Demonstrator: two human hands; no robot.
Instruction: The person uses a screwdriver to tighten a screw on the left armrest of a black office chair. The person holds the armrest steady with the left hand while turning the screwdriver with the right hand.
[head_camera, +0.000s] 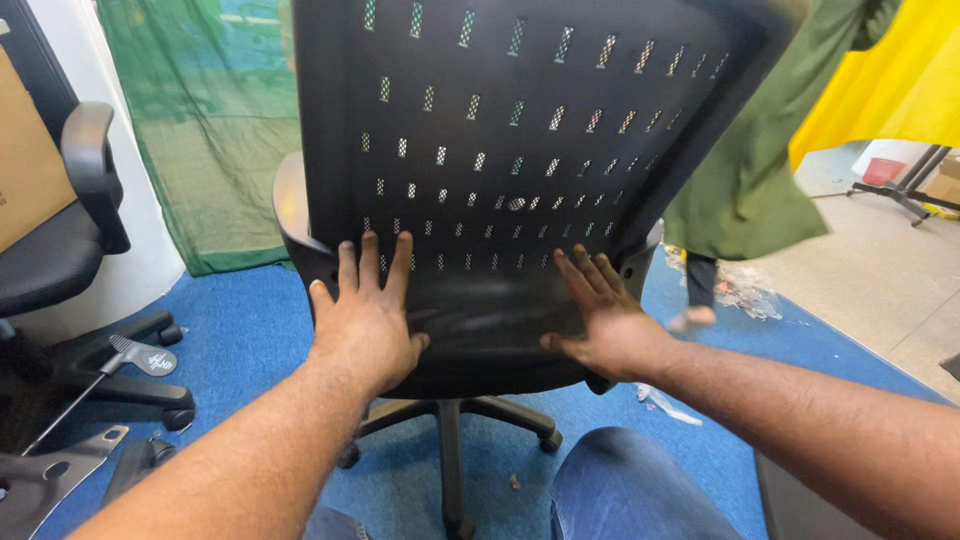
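Both of my hands lie flat against the black plastic office chair backrest (500, 150), the tall panel pierced with rows of small slots that stands upright straight ahead of me. My left hand (365, 320) presses its palm on the lower left of the panel, fingers spread and pointing up, the grip released, with nothing clasped. My right hand (605, 320) rests on the lower right in the same way, fingers stretched up and a little inward, thumb along the bottom edge, its grip loose as well. The backrest sits on a black star-shaped wheeled base (450, 420) standing on the blue carpet floor (240, 330). My blue-jeaned knee (630, 485) shows just below my right forearm. On the left stands a second black office chair (70, 230), and near its base lie a grey metal bracket (55, 470) and a thin rod with a flat dark paddle-shaped end (140, 355). Behind hangs a green mesh net (200, 130). To the right a person in a long green garment (750, 170) stands at the carpet's edge, beside a hanging yellow cloth (890, 80).
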